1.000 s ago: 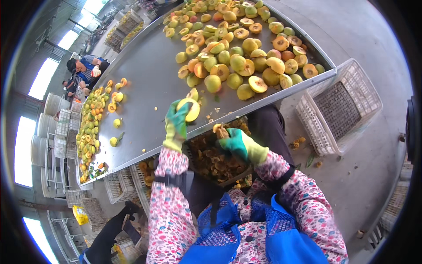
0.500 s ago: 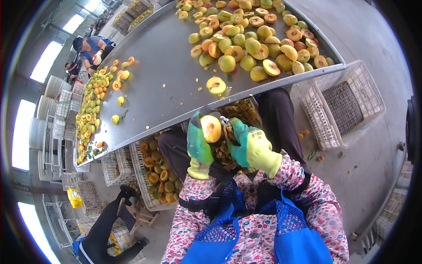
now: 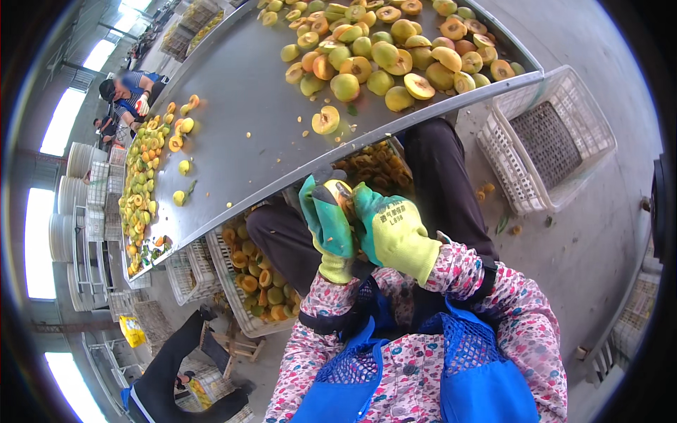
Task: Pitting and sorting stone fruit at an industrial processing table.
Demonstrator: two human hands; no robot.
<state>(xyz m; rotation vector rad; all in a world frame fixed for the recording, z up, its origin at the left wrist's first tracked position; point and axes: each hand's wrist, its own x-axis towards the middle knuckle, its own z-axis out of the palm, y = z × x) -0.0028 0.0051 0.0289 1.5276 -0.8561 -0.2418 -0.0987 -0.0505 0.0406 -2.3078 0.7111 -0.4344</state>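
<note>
both gloved hands, left point(image 3: 326, 224) & right point(image 3: 392, 230), fingers pinching one fruit point(image 3: 341, 192) btwn them; best keep grip firm, twist evenly over crate point(image 3: 243, 317)

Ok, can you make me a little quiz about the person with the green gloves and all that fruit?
1. True or false: both gloved hands, left hand and right hand, are together around one fruit.
2. Where does the lone fruit half lie? A) on the metal table B) in the empty white crate C) on the floor
3. Fill in: the crate of fruit halves stands ____ the table.

Key: 1 true; 2 A; 3 under.
</note>
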